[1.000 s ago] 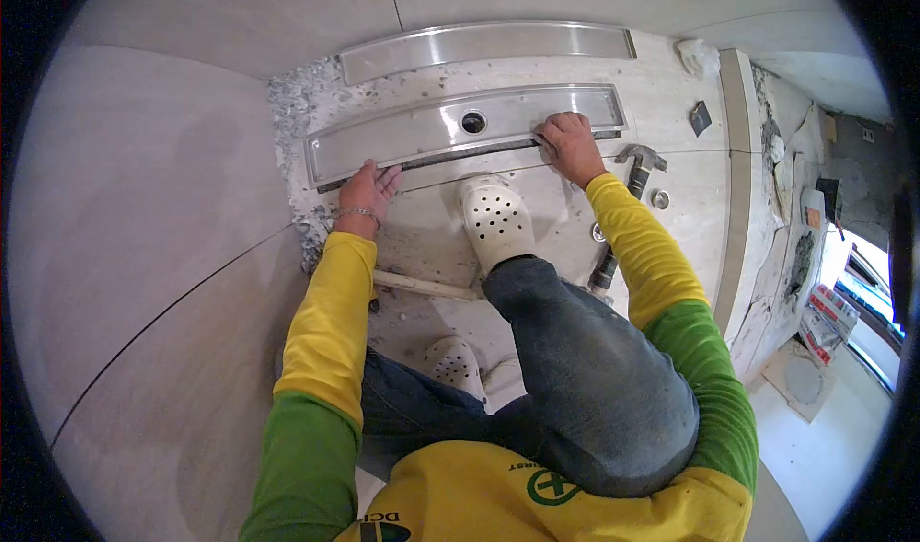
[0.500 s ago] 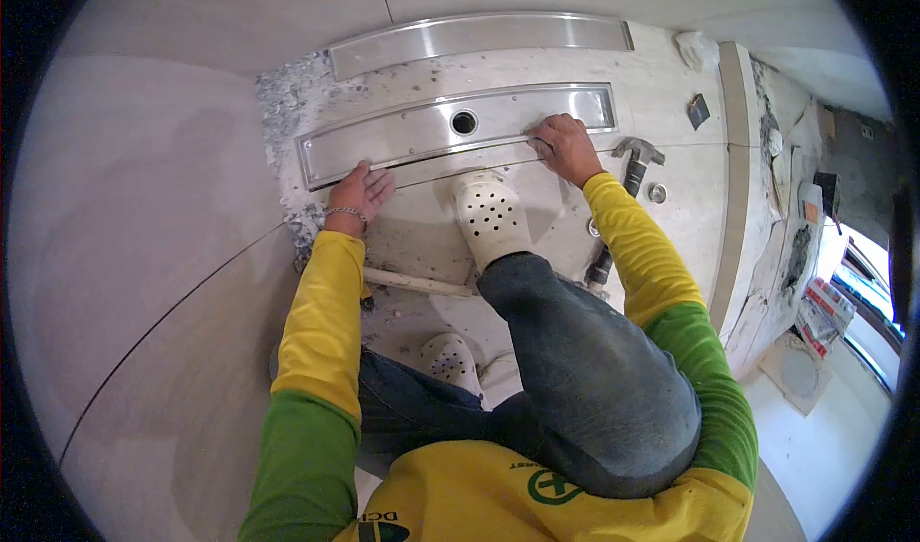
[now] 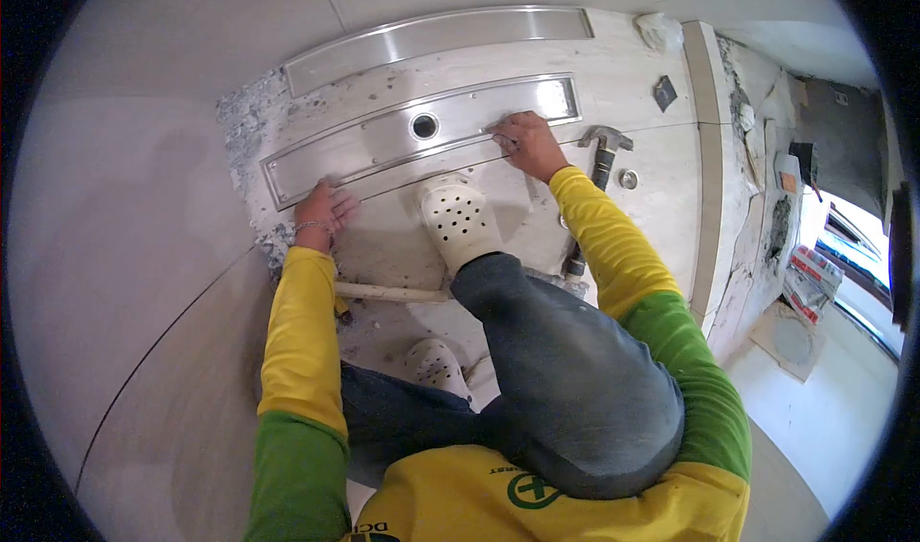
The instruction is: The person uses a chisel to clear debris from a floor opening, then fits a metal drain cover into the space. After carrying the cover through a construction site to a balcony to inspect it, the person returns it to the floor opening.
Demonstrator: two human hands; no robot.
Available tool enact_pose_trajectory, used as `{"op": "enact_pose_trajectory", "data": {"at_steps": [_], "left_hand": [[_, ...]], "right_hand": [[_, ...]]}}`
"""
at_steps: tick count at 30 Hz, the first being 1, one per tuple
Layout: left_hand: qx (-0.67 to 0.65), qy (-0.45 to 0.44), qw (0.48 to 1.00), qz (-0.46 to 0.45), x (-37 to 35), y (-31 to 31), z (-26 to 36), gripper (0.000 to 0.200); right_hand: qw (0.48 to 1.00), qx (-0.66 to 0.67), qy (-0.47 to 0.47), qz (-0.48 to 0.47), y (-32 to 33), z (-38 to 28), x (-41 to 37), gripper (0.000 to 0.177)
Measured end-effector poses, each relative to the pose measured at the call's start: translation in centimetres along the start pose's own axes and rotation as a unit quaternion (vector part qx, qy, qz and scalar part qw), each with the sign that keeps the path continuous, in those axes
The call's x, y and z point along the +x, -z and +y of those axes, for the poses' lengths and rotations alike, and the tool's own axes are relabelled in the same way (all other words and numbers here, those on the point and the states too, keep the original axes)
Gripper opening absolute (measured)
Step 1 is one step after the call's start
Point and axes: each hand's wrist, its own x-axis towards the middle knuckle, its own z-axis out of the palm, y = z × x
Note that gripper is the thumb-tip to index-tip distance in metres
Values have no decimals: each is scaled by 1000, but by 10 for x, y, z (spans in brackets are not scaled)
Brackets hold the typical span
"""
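Since the earlier frame, the near edge of the steel tray [image 3: 374, 147] has dropped, narrowing the dark gap at the floor tiles [image 3: 383, 245]. Remotely, I see the tray ahead of the white clog [image 3: 460, 222]. Left hand [image 3: 323, 209]: open, at the near edge. Right hand [image 3: 530, 145]: fingers curled at that edge; I cannot tell whether they grip

1 hammer [image 3: 602, 166] on floor [image 3: 666, 192]; 1 dark square piece [image 3: 665, 93], crumpled white wad [image 3: 658, 31] near curb [image 3: 710, 168]; red-and-white bag [image 3: 813, 281] beyond.
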Motion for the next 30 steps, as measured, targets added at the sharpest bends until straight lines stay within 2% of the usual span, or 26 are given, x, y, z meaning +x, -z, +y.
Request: {"op": "enact_pose_trajectory", "data": {"at_steps": [2,3,4,5,6,7,8,9,10,11,12,13,14,15,18,21,23,30], "left_hand": [[-13,-14,1000,-22,2,-4,4,47],[145,-14,989,41,-4,-9,15,48],[298,-17,949,103,-11,-15,26,48],[301,-18,948,98,-22,-26,35,48],[453,-153,857,193,-35,-38,40,48],[577,-281,716,276,-43,-47,43,50],[577,-285,716,271,-40,-46,44,50],[609,-403,643,231,-32,-40,46,56],[626,-514,556,184,-24,-34,49,63],[660,-462,572,155,-17,-30,52,84],[658,-469,572,145,-25,-37,55,84],[713,-393,565,133,-35,-41,61,92],[763,-313,551,122,-42,-44,63,102],[762,-307,562,100,-33,-34,64,111],[764,-343,541,79,-23,-17,64,111],[774,-342,526,81,-22,-15,64,112],[779,-338,522,82,-21,-15,65,112],[805,-312,498,78,-20,-17,68,111]], "right_hand": [[999,-16,-25,-19,-3,4,-2,15],[999,-19,-29,-31,-4,5,-2,16],[998,-21,-33,-41,-5,6,-3,17],[998,-11,-50,-46,-5,6,-6,23],[998,-14,-54,-44,-1,5,-4,23],[997,-41,-67,18,4,5,-1,29],[991,-71,-80,80,10,8,1,35],[984,-98,-129,72,13,19,3,58],[982,-105,-135,75,16,29,3,58],[968,-137,-204,45,22,34,6,70],[947,-166,-273,15,29,37,8,81],[930,-153,-330,-52,37,39,11,101],[927,-159,-337,-49,38,44,11,101],[929,-138,-339,-52,37,48,11,104],[930,-115,-342,-64,33,54,10,112],[932,-84,-348,-58,37,51,10,119],[928,-81,-347,-106,41,52,12,126],[938,-69,-291,-175,52,77,8,123]]}}
